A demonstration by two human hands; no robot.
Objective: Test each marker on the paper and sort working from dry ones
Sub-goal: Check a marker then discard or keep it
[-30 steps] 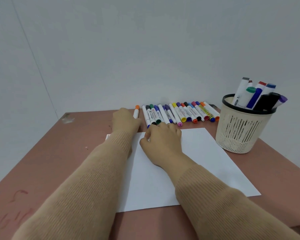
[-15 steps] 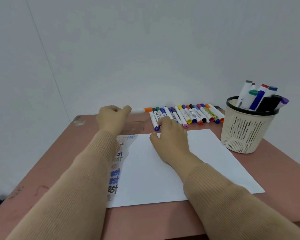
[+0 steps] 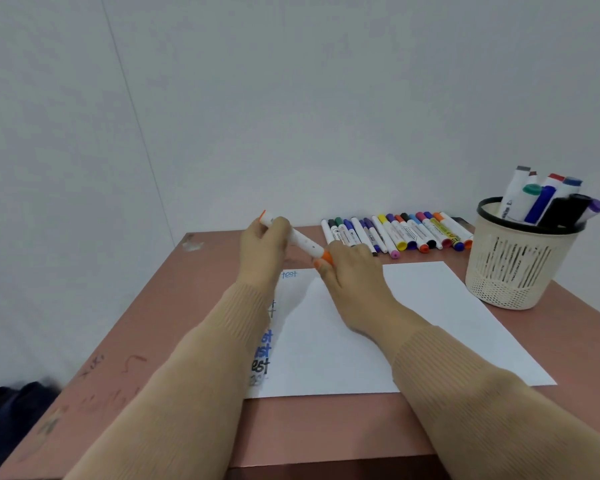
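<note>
Orange marker (image 3: 303, 242) is sitting diagonally in the air, long axis running far-left to near-right, with the orange cap (image 3: 324, 257) pointing down-right and the tail poking up past the left hand (image 3: 264, 251). Basket (image 3: 513, 271) at the right of the table (image 3: 187, 306) is holding several thick markers (image 3: 541, 202) upright. Left fingers are wrapping the barrel and right hand (image 3: 354, 271) fingertips are pinching the cap, just over the far-left corner of the paper (image 3: 413, 323).
</note>
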